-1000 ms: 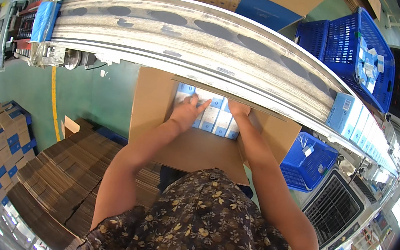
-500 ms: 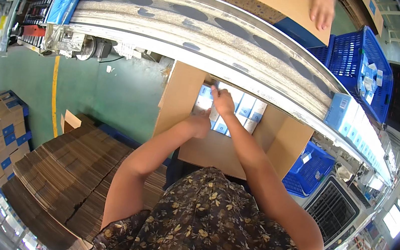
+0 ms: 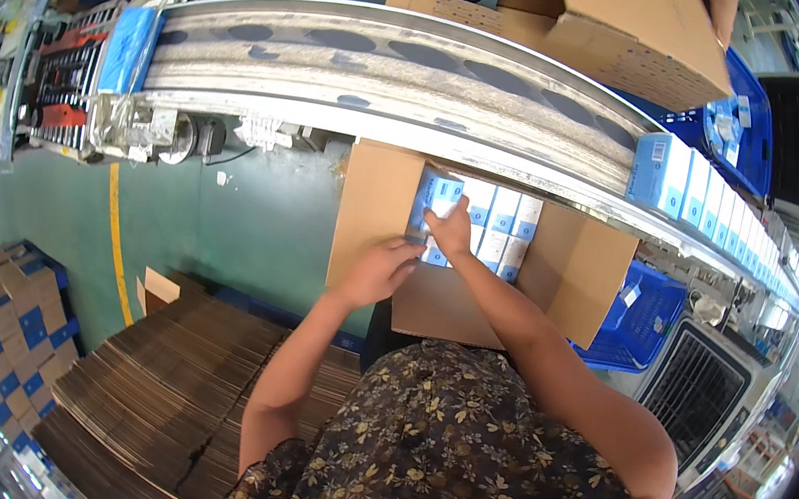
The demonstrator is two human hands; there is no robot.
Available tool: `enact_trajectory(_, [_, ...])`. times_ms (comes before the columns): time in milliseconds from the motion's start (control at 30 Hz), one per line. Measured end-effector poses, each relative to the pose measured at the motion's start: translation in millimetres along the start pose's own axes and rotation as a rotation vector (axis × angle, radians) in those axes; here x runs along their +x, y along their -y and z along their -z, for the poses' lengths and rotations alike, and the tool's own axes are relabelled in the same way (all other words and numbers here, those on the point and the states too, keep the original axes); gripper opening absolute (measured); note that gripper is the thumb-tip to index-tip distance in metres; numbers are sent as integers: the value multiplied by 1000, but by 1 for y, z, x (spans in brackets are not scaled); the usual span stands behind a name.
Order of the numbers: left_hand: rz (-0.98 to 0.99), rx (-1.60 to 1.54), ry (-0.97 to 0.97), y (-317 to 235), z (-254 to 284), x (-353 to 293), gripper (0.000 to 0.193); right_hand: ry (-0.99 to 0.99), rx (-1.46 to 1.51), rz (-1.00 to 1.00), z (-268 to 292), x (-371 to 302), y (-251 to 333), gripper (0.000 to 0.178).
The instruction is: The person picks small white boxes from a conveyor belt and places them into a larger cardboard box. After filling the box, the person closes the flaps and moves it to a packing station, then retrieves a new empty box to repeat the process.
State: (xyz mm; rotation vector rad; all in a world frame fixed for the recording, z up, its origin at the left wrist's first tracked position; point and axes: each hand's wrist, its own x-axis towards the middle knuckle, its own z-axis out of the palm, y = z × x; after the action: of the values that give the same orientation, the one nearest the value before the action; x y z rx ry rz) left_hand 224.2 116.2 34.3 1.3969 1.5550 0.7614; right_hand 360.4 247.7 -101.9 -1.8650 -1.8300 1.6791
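An open brown carton (image 3: 452, 307) is in front of me, with rows of small white-and-blue boxes (image 3: 494, 245) standing inside it. My right hand (image 3: 451, 228) reaches into the carton and grips a small white-and-blue box (image 3: 438, 192) in the left row, its thumb on the near side. Part of that box is hidden by the fingers. Over the carton's left inner edge lies my left hand (image 3: 381, 272), fingers loosely stretched toward the near left boxes and holding nothing.
Behind the carton runs a conveyor belt (image 3: 323, 63), with a line of white-and-blue boxes (image 3: 695, 193) at its right. Across it, a person's arm touches another carton (image 3: 640, 29). Flattened cardboard (image 3: 173, 361) is stacked to my left. A blue crate (image 3: 634, 321) stands at right.
My left hand has drawn back toward the left flap. The right hand stays among the left boxes, one now standing out more. Across the belt, the other person's carton has tilted and shifted right.
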Motion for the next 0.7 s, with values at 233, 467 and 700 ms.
enact_trajectory(233, [-18, -68, -140, 2, -17, 17, 34, 181, -393, -55, -4, 76, 19, 81])
enact_trajectory(467, [136, -97, -106, 21, -14, 23, 34, 110, -389, -31, -4, 68, 15, 95])
enact_trajectory(700, [138, -55, -128, 19, -23, 32, 40, 156, -394, -135, -19, 78, 29, 103])
